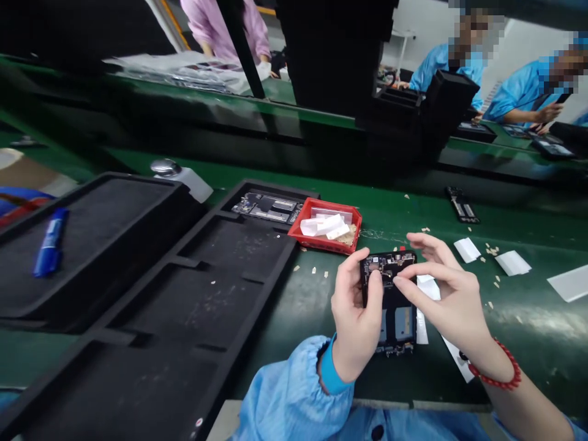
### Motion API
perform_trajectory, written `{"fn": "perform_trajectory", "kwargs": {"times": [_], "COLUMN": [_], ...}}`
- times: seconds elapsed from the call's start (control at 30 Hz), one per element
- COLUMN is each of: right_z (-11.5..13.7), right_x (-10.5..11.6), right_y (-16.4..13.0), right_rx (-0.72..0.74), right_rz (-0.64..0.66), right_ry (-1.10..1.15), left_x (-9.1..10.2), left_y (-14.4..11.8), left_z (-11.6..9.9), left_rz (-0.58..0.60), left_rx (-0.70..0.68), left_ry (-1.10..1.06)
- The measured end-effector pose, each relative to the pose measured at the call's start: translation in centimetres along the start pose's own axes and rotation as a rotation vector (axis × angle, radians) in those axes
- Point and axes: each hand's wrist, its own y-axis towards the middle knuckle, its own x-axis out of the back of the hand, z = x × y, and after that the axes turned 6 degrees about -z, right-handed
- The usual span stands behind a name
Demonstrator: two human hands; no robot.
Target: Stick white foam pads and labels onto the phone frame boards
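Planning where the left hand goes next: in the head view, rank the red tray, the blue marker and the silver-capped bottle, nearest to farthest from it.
From the left hand:
1. Red tray, just up-left, beside the foam tray.
2. Silver-capped bottle, farther up-left.
3. Blue marker, far left in the foam tray.

Phone frame (390, 294) right of foam tray (184, 294)

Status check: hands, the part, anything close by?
Left hand grips phone board. Right hand fingertips pinch its top edge. Red tray just beyond; paper scraps on belt.

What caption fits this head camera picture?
Both hands, left hand and right hand, hold an opened phone above the green belt.
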Motion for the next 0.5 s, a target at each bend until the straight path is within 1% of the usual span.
{"fn": "perform_trajectory", "kwargs": {"times": [0.13,0.3,0.4,0.5], "right_z": [0.02,0.45,0.66,0.86], "right_x": [-0.46,-0.62,-0.80,-1.13], "right_y": [0.06,0.07,-0.12,-0.55], "right_rx": [-0.024,-0.020,-0.010,-0.013], "right_rz": [0.016,0.009,-0.012,-0.063], "right_ry": [0.075,0.072,0.062,0.067], "left_x": [0.24,0.30,0.32,0.35], "left_y": [-0.34,-0.54,-0.60,-0.79], "left_z": [-0.10,-0.17,-0.29,-0.45], "left_rz": [-0.007,-0.021,-0.032,-0.041], "left_rx": [-0.036,-0.091,-0.135,-0.180], "left_ry": [0.029,0.049,0.078,0.109]}}
